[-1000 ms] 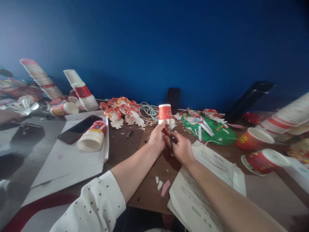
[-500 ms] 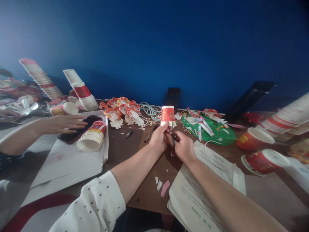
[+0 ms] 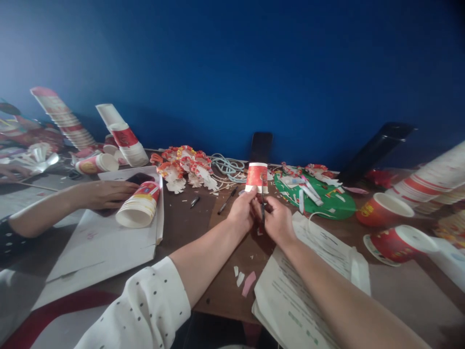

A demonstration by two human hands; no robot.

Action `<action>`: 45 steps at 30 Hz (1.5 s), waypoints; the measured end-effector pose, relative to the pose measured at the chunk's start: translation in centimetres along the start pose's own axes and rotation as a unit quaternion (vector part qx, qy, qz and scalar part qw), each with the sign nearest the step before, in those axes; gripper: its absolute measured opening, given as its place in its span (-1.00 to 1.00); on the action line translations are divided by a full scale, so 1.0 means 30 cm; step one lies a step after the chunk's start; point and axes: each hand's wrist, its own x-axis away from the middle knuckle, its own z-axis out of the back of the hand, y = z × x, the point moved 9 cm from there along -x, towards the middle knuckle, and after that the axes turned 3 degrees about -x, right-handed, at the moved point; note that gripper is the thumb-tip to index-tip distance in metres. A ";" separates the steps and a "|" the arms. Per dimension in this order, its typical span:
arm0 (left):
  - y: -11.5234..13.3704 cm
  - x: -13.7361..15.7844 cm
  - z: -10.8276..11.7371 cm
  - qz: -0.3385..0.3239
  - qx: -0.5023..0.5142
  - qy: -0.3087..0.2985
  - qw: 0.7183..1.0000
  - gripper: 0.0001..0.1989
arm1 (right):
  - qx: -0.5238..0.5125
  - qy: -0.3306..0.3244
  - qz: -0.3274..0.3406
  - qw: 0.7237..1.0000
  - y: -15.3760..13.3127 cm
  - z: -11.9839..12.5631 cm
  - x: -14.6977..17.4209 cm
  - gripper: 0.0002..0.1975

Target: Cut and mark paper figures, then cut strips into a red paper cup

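Observation:
Between my hands a red and white paper cup (image 3: 257,175) is held up above the brown table. My left hand (image 3: 242,209) is closed on the cup's lower part, thumb pressed to its near edge. Dark-handled scissors (image 3: 263,208) are gripped in my right hand (image 3: 279,220), their blades pointing up at the cup's near side. How far the blades have gone into the paper I cannot make out. Just left of the cup lies a black pen (image 3: 227,201). Behind it a dark phone (image 3: 261,147) leans on the blue wall.
A green round mat (image 3: 314,196) with markers and scraps lies right of my hands. Papers (image 3: 290,295) lie under my right forearm. Cut paper cups (image 3: 187,167) are heaped left. Another person's hand (image 3: 98,195) rests near stacked cups (image 3: 136,211) on a white box. Paper scraps (image 3: 249,283) lie in front.
The cup and both my hands have shifted slightly to the right and down. The other person's hand at the left has drawn down over the dark phone on the box.

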 end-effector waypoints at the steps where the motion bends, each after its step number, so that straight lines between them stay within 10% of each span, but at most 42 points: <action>1: -0.003 -0.001 0.000 -0.002 -0.001 -0.002 1.000 -0.76 | -0.004 0.001 0.000 1.000 -0.001 0.002 0.000 -0.73; 45: -0.024 0.006 -0.027 0.017 -0.035 -0.061 0.997 -0.82 | -0.091 0.028 -0.033 0.995 -0.028 0.031 -0.017 -0.69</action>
